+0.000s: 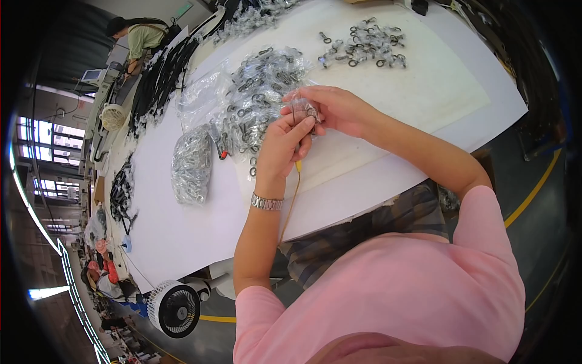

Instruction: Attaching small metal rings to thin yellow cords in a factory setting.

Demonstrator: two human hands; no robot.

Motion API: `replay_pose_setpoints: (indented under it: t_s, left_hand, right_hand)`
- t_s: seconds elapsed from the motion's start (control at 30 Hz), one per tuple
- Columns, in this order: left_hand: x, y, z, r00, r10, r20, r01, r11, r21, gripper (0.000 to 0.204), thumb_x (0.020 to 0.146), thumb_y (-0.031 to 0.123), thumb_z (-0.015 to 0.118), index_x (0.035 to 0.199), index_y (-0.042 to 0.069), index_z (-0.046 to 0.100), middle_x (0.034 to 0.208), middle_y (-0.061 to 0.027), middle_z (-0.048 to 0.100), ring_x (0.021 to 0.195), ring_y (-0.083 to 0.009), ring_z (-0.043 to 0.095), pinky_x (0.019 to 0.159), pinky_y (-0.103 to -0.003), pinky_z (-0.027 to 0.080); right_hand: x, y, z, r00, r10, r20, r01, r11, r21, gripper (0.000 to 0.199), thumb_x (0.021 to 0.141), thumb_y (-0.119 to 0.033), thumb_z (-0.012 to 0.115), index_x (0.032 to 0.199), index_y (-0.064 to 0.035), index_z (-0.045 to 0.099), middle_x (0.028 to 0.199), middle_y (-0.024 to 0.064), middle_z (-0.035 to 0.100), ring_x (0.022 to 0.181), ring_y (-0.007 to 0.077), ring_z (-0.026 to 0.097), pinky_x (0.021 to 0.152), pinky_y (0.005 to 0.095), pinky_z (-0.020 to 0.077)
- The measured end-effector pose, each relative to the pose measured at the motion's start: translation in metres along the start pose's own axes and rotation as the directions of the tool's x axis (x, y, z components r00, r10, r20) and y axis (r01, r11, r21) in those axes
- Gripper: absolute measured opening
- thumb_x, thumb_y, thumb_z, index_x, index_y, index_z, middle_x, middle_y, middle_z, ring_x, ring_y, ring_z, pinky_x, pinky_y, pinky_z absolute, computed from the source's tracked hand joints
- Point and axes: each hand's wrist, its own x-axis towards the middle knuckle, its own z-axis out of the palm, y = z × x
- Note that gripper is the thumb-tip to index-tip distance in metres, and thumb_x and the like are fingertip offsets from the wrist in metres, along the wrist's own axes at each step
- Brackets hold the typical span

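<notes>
Over the white table, my left hand and my right hand meet at the fingertips. Between them they pinch a small clear plastic wrapper with a dark metal piece, probably a hook, inside; the fingers partly hide it. Just beyond my left hand spreads a large pile of plastic-wrapped metal hooks. Farther right lies a smaller group of dark metal hooks with rings, some in plastic. A tool with a red and black handle rests at the pile's left edge.
A stuffed clear bag lies left of the pile. Black straps line the far left table edge. A yellow-ended cord hangs below my hands. A black and white fan stands at the near left. Another person works at far left.
</notes>
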Motion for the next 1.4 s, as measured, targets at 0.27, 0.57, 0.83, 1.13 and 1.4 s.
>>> replay_pose_setpoints:
  t_s: [0.27, 0.57, 0.83, 1.13, 1.4]
  left_hand:
    - [-0.003, 0.005, -0.003, 0.991, 0.092, -0.1, -0.081, 0.991, 0.108, 0.018, 0.102, 0.015, 0.065, 0.109, -0.001, 0.07, 0.086, -0.0059, 0.072, 0.049, -0.0027, 0.045, 0.041, -0.018, 0.027]
    - [-0.007, 0.01, -0.004, 0.994, 0.075, -0.083, -0.063, 0.988, 0.138, 0.014, 0.1, 0.013, 0.067, 0.103, 0.0, 0.071, 0.081, -0.0041, 0.071, 0.048, -0.0016, 0.043, 0.042, -0.019, 0.027]
    - [-0.004, 0.014, -0.009, 0.946, 0.212, -0.243, -0.215, 0.976, 0.014, 0.015, 0.101, 0.012, 0.067, 0.11, 0.0, 0.069, 0.084, -0.0026, 0.07, 0.05, -0.0006, 0.043, 0.043, -0.018, 0.026]
    - [-0.008, 0.015, 0.002, 0.934, 0.221, -0.282, -0.236, 0.972, -0.018, 0.012, 0.099, 0.009, 0.068, 0.107, 0.0, 0.072, 0.08, -0.0014, 0.069, 0.051, -0.0002, 0.045, 0.043, -0.018, 0.028]
    - [-0.009, 0.014, 0.006, 0.894, 0.345, -0.286, -0.281, 0.929, 0.243, 0.015, 0.099, 0.009, 0.067, 0.109, -0.001, 0.072, 0.083, -0.0055, 0.075, 0.051, 0.0004, 0.044, 0.044, -0.017, 0.031]
  right_hand:
    - [0.0, 0.004, -0.007, 0.998, -0.064, -0.021, 0.062, 0.994, -0.089, 0.036, 0.107, -0.027, 0.057, 0.122, 0.0042, 0.068, 0.1, 0.01, 0.072, 0.071, 0.0137, 0.061, 0.071, 0.0295, 0.0537]
    - [0.001, 0.005, -0.013, 0.997, -0.066, -0.045, 0.053, 0.97, -0.237, 0.033, 0.103, -0.028, 0.064, 0.113, 0.0021, 0.072, 0.104, 0.009, 0.075, 0.087, 0.016, 0.071, 0.087, 0.0299, 0.0569]
    - [-0.002, 0.001, -0.006, 0.979, -0.079, -0.187, 0.078, 0.997, -0.013, 0.033, 0.104, -0.029, 0.063, 0.119, 0.0002, 0.07, 0.115, 0.0103, 0.075, 0.104, 0.0175, 0.072, 0.096, 0.0325, 0.0566]
    - [0.001, 0.007, -0.01, 0.96, -0.151, -0.235, 0.136, 0.988, -0.076, 0.038, 0.101, -0.032, 0.068, 0.116, 0.002, 0.072, 0.112, 0.0108, 0.076, 0.103, 0.0186, 0.073, 0.093, 0.0317, 0.0575]
    - [-0.002, 0.003, -0.005, 0.966, -0.179, -0.185, 0.165, 0.982, -0.091, 0.036, 0.103, -0.029, 0.063, 0.117, 0.0028, 0.07, 0.114, 0.0131, 0.075, 0.104, 0.0206, 0.073, 0.099, 0.0342, 0.0568]
